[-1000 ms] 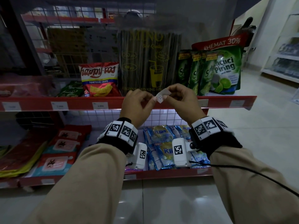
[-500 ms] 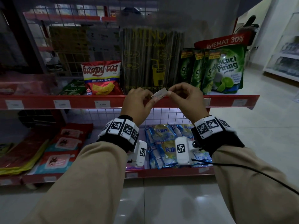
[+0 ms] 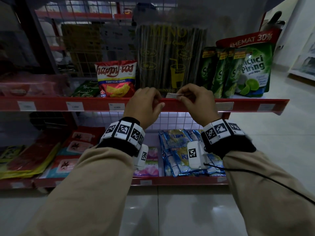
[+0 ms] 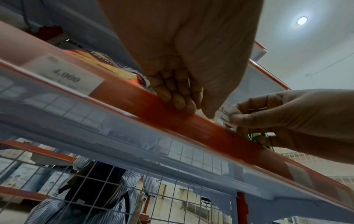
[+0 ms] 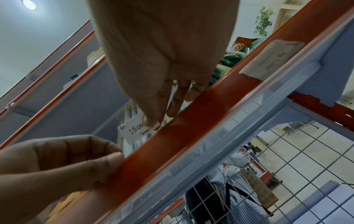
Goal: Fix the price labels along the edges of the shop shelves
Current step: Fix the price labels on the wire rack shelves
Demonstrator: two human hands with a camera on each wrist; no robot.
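While chip bags (image 3: 117, 78) and green pouches (image 3: 238, 72) fill the red shelf (image 3: 51, 103), the right hand (image 3: 196, 99) pinches a paper label (image 3: 174, 95) just above its front rail; the left hand (image 3: 146, 104), apart from the right, grips that glossy rail beside it over pale floor tiles (image 3: 187, 215).

Dim shop aisle. The floor (image 3: 281, 150) is pale glossy tile with thin joints. A white wall (image 3: 300, 31) stands at the right, with a white rack (image 3: 305, 65) beside it. A round ceiling lamp (image 4: 302, 20) glows on the white ceiling (image 4: 306, 45).
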